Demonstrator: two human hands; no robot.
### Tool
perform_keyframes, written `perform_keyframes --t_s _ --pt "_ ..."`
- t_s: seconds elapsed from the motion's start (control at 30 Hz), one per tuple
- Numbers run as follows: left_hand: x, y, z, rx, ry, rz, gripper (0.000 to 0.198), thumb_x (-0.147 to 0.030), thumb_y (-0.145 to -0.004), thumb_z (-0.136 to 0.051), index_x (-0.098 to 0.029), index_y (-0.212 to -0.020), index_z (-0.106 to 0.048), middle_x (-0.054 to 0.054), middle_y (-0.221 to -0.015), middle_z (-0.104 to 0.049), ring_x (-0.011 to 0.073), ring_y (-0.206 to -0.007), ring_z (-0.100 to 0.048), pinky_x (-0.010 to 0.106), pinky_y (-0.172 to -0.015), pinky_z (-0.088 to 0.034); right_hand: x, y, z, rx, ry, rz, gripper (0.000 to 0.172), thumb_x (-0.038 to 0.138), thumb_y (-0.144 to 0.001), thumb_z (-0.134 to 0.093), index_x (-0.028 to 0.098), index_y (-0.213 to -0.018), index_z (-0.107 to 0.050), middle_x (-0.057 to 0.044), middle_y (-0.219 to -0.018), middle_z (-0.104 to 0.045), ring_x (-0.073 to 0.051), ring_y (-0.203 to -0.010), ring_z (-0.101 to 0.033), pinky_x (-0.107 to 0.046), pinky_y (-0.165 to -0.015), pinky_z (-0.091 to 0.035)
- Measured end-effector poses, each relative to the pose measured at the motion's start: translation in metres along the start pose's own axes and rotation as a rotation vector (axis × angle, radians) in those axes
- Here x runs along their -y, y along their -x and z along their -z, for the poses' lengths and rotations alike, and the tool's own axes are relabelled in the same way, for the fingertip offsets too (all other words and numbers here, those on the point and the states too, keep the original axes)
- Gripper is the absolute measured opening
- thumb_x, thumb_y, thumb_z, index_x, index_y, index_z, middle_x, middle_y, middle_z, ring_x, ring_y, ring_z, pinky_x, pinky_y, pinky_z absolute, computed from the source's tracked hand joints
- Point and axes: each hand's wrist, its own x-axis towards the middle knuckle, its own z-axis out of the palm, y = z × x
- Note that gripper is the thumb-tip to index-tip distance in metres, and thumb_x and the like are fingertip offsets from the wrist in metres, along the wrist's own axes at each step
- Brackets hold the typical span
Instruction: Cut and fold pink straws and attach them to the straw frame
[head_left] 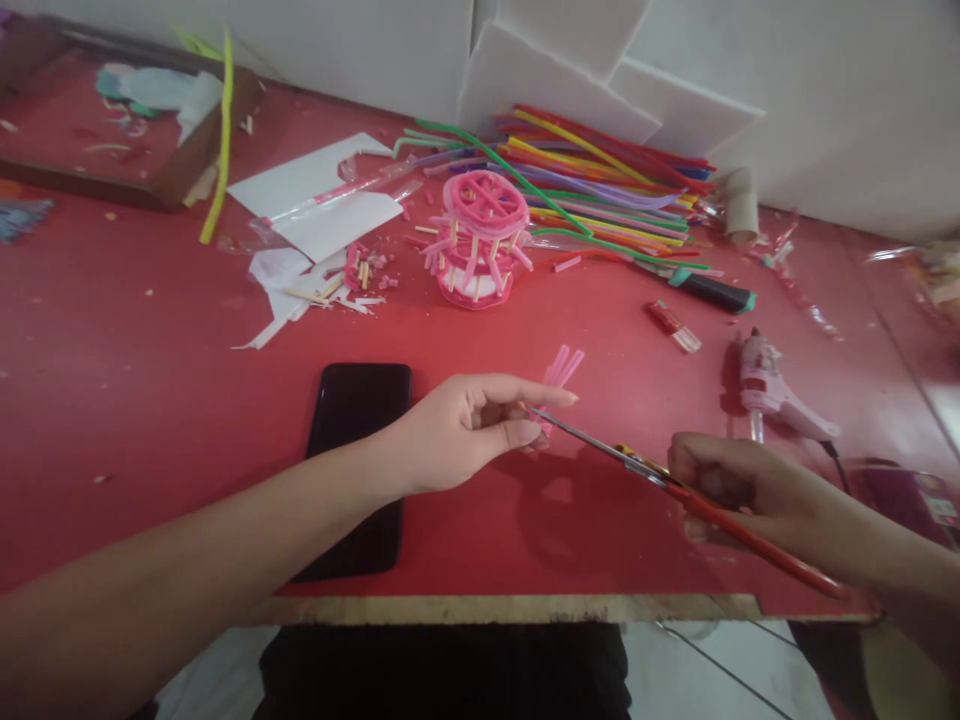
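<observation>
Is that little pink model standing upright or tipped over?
Upright: the pink model rests on its round base, with the spoked top above it and sticks rising between them.

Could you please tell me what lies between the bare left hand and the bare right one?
In the head view, red-handled metal scissors bridge the gap, running from the right hand to the left hand.

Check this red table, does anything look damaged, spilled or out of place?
Yes, the white paper left of the pink model has ragged edges, as though cut or torn, and small pink and pale scraps lie scattered at its right side. That messy patch looks like loose litter.
</observation>
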Motion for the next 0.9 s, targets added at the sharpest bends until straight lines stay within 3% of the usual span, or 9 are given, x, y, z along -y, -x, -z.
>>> perform_keyframes --t_s 0.17,0.3,0.43,0.57,0.67,0.9 --pt "-0.001 -0.002 -0.001 -0.038 0.062 0.061 0.033 -0.011 -0.085 -0.066 -0.017 -0.117 -0.070 0.001 -0.079 -0.073 0.0126 -0.079 -0.072 0.027 -0.079 -0.056 0.000 -0.008 -0.003 -0.071 0.037 0.031 0.048 0.045 -0.072 -0.080 0.022 -0.069 -0.037 0.009 -0.061 -0.030 -0.007 -0.054 -0.025 -0.022 -0.045 -0.021" --pt "-0.005 -0.007 -0.001 -0.045 0.050 0.104 0.031 -0.010 -0.087 -0.064 -0.014 -0.117 -0.070 0.004 -0.078 -0.074 0.0155 -0.076 -0.073 0.027 -0.069 -0.058 0.000 -0.015 -0.002 -0.078 0.061 0.037 0.047 0.046 -0.076 -0.075 0.022 -0.067 -0.036 0.009 -0.056 -0.030 -0.006 -0.050 -0.026 -0.022 -0.043 -0.020" --pt "-0.010 -0.011 0.001 -0.055 0.089 0.168 0.032 -0.005 -0.086 -0.063 -0.014 -0.115 -0.070 0.000 -0.070 -0.070 0.0118 -0.063 -0.070 0.024 -0.062 -0.058 0.002 -0.018 0.000 -0.042 0.066 -0.014 0.040 0.040 -0.081 -0.068 0.023 -0.067 -0.035 0.008 -0.053 -0.034 -0.006 -0.047 -0.029 -0.022 -0.042 -0.020" --pt "-0.010 -0.012 0.004 -0.049 0.143 0.221 0.032 -0.003 -0.086 -0.063 -0.014 -0.115 -0.070 -0.002 -0.064 -0.068 0.0105 -0.058 -0.069 0.024 -0.062 -0.059 0.015 -0.021 0.004 -0.053 0.158 -0.007 0.036 0.028 -0.070 -0.071 0.022 -0.064 -0.036 0.008 -0.056 -0.035 -0.006 -0.050 -0.028 -0.021 -0.045 -0.021" --pt "-0.009 -0.011 0.005 -0.057 0.139 0.230 0.031 -0.003 -0.086 -0.064 -0.013 -0.115 -0.069 -0.001 -0.064 -0.069 0.0104 -0.058 -0.069 0.023 -0.062 -0.059 0.024 -0.024 0.008 0.009 0.192 -0.035 0.035 0.026 -0.068 -0.071 0.022 -0.064 -0.036 0.009 -0.055 -0.035 -0.005 -0.048 -0.028 -0.021 -0.044 -0.020" --pt "-0.013 -0.012 0.001 -0.101 0.144 0.284 0.030 0.001 -0.085 -0.062 -0.012 -0.112 -0.068 -0.003 -0.062 -0.066 0.0130 -0.065 -0.073 0.021 -0.060 -0.059 0.025 -0.023 0.009 0.067 0.257 -0.014 0.042 0.047 -0.083 -0.066 0.022 -0.066 -0.037 0.007 -0.052 -0.037 -0.006 -0.044 -0.031 -0.021 -0.040 -0.020"
